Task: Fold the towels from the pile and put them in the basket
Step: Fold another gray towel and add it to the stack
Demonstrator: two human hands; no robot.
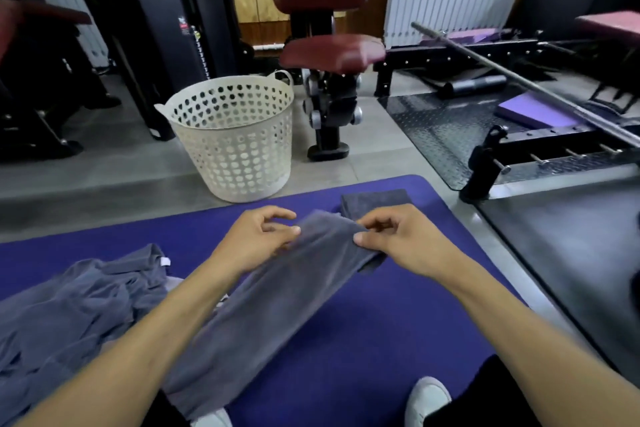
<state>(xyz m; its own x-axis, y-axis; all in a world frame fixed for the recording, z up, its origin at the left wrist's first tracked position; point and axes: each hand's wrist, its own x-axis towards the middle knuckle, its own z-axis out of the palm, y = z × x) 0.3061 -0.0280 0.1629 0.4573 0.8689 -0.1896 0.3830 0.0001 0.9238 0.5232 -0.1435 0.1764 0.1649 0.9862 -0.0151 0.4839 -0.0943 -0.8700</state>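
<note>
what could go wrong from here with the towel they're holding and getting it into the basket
1. The left hand and right hand pinch only the far end of the gray towel; its long tail trails back to the person's lap, so a fold may come out skewed.
2. The tail runs beside the unfolded pile and might snag it.
3. The white basket stands off the purple mat on the floor, so a loose fold may open on the way over.
</note>
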